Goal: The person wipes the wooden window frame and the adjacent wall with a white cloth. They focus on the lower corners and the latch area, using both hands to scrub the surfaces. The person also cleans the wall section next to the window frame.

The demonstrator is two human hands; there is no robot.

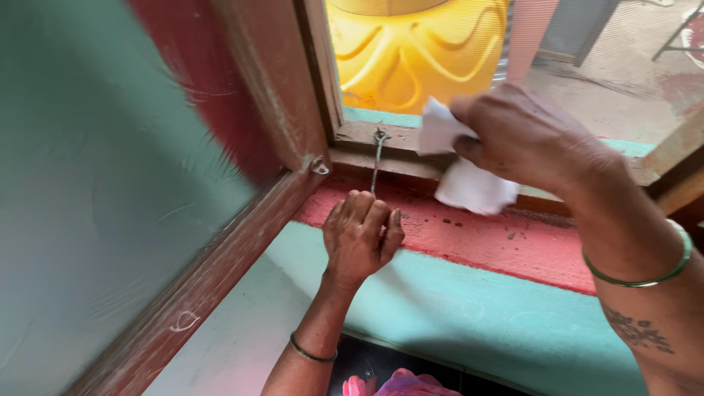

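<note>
My right hand point(524, 136) grips a crumpled white cloth point(469, 183) and presses it on the lower rail of a brown wooden window frame point(352, 136). My left hand point(361, 233) is closed around the lower end of a thin metal hook latch point(377, 158) that hangs from the frame's bottom rail. Below the frame runs a red painted sill point(484, 238), with the left hand resting over its edge. Both wrists wear thin bangles.
An open window shutter with a frosted green pane point(103, 191) and a brown wooden edge stands at the left. A large yellow plastic tank point(411, 48) sits outside behind the window. Below the sill is a turquoise wall point(469, 308).
</note>
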